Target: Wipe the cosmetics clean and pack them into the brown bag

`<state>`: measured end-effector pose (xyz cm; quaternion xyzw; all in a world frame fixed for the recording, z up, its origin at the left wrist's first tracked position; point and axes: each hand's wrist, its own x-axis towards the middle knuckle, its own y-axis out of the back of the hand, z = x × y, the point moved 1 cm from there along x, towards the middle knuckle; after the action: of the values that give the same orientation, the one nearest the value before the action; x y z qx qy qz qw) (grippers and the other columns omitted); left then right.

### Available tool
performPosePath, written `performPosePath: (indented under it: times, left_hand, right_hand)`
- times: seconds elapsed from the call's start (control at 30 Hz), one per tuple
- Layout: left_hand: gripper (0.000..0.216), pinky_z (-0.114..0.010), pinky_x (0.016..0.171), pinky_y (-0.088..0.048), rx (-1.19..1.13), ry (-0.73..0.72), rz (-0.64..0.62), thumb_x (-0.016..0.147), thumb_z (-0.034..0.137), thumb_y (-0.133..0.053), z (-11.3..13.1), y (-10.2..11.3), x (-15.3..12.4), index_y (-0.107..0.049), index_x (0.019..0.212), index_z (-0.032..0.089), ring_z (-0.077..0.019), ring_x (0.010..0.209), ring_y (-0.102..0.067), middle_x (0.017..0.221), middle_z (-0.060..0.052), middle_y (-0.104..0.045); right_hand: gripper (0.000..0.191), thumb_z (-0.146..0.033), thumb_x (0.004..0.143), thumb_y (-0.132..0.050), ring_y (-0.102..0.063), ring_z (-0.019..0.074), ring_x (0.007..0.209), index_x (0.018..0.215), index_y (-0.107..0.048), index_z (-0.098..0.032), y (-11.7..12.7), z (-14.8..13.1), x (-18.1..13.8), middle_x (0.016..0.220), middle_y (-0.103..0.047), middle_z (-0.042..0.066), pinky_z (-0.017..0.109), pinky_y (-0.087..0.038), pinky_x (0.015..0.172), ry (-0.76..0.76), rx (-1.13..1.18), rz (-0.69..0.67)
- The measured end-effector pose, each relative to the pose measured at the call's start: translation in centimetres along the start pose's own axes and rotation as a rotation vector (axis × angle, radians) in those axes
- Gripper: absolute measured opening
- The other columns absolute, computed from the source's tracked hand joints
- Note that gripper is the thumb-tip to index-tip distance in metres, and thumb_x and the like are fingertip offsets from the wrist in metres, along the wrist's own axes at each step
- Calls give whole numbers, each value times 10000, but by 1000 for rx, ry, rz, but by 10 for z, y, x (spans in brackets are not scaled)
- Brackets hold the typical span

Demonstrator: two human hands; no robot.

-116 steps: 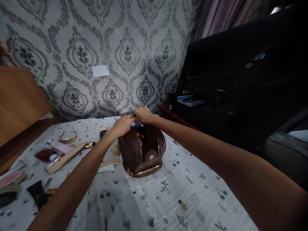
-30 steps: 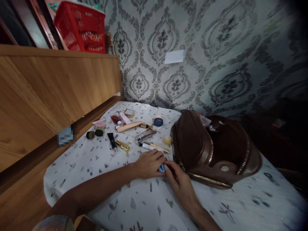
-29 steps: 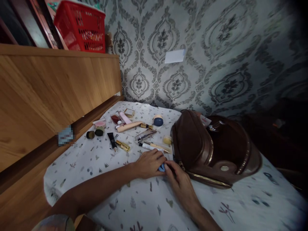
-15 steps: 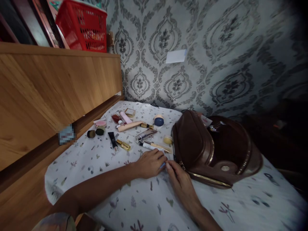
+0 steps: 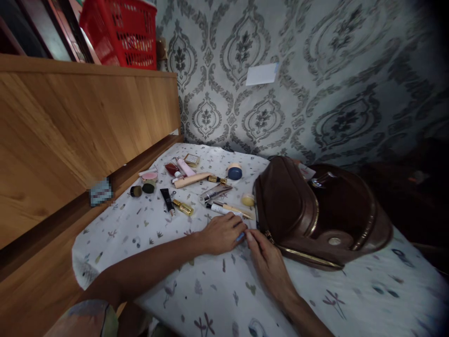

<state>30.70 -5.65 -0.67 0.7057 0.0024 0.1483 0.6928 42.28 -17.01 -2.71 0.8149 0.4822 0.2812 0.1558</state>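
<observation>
My left hand (image 5: 224, 234) rests low over the patterned cloth, its fingers curled round a small blue object (image 5: 240, 237). Most of that object is hidden, so its kind cannot be made out. Close against those fingers, my right hand (image 5: 267, 257) has its thumb and fingertips pinched together at the object's right end; what they grip is hidden. Just beyond my left hand lie a white tube (image 5: 222, 209) and a beige stick (image 5: 236, 209). A brown leather bag (image 5: 286, 201) stands right of my hands, its top open and gold zips showing.
Cosmetics are spread behind my hands: a black tube (image 5: 167, 201), a gold bottle (image 5: 183, 207), a blue-based jar (image 5: 235, 172), a yellow jar (image 5: 248, 200) and several others. A wooden cabinet (image 5: 87, 121) borders the left, with a red basket (image 5: 121, 35) on top. Patterned wall closes the back.
The whole view has shifted slightly, so everything appears a little further right and higher. My hands keep almost the same pose around the small blue object.
</observation>
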Motion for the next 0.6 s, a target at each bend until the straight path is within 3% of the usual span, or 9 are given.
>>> performPosePath:
  times: [0.3,0.43,0.6]
  left_hand:
    - [229,-333,816,-519,-55,9,-16,986,303,-455,-2,1,0,-571,1097,140,-233,1084,-547,1098,-97,-610]
    - [207,-347,833,-532,-161,89,-23,945,260,-501,-9,-3,1,-552,1115,155,-243,1122,-540,1150,-109,-604]
    - [247,-356,977,-490,-335,154,116,894,165,-516,-21,-6,0,-549,1139,178,-219,1129,-561,1158,-91,-626]
  right_hand:
    - [430,-554,927,-388,-591,200,670,841,-606,-194,-5,1,8,745,-645,46,304,-474,658,-19,-15,8]
    - [440,-579,901,-387,-588,209,658,821,-599,-202,-13,-5,22,717,-648,44,310,-470,628,-44,-5,2]
    - [436,-569,921,-370,-642,234,806,929,-604,-201,-31,-12,29,832,-701,70,323,-507,701,-52,77,76]
